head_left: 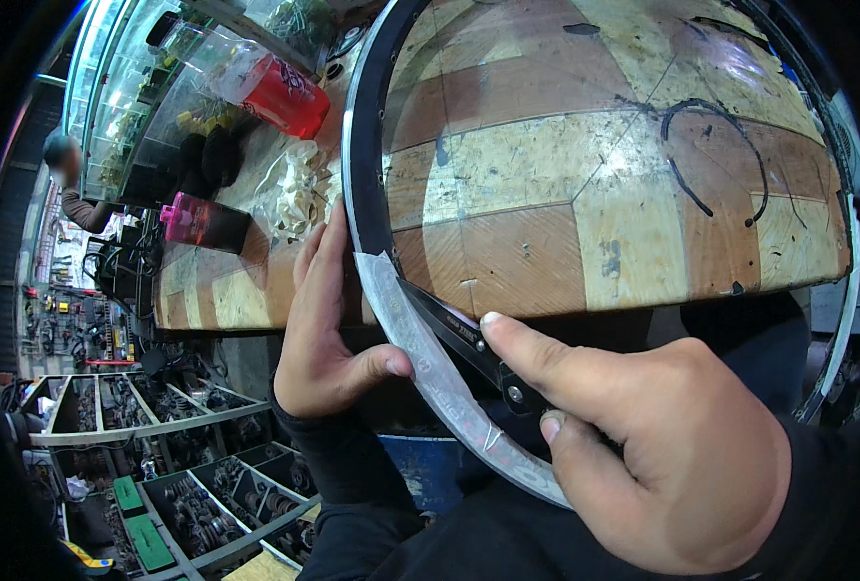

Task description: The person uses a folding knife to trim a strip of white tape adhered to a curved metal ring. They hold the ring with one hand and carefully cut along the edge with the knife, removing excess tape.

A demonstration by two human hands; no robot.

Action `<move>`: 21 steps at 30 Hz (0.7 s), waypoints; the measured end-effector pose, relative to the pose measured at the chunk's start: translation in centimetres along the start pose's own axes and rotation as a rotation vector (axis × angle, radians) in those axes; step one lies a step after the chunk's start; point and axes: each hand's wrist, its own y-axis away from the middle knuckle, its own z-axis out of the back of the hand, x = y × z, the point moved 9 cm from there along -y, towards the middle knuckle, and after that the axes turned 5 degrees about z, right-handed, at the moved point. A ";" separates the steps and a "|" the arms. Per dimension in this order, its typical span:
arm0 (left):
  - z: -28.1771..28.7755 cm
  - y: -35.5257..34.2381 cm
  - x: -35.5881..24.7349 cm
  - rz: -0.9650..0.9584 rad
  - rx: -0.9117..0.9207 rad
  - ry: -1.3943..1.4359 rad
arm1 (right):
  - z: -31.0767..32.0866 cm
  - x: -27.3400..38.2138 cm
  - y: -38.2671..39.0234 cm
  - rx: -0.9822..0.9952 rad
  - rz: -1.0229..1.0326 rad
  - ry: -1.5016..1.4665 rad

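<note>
A large hoop (pixel 372 174), like a wheel rim, dark inside with a pale metal edge, stands against the wooden tabletop. A strip of translucent whitish tape (pixel 420 358) covers its lower left curve. My left hand (pixel 318 339) grips the hoop's outer side, fingers behind it and thumb by the tape. My right hand (pixel 652 436) is closed around a black folding knife (pixel 464 334), index finger along its back. The blade's tip rests at the inner edge of the tape, near where the tape's upper end lies.
The wooden table (pixel 517 213) holds a dark cord (pixel 759 169), red-liquid bottle (pixel 285 102), pink-lidded container (pixel 217 228), crumpled scraps (pixel 294 194) and tanks (pixel 110 97). Divided metal bins (pixel 202 523) hold parts at lower left. Another person (pixel 91 203) is at far left.
</note>
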 end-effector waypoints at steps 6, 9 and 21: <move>-0.2 -0.2 -0.1 0.010 0.007 0.029 | -0.5 -0.8 0.5 -0.018 -0.067 -0.004; -0.1 0.0 -0.1 0.024 0.003 0.040 | -0.2 -0.1 0.2 0.029 -0.020 0.059; -0.1 0.0 0.1 0.004 0.001 0.067 | -0.2 -0.3 0.6 0.150 -0.143 -0.014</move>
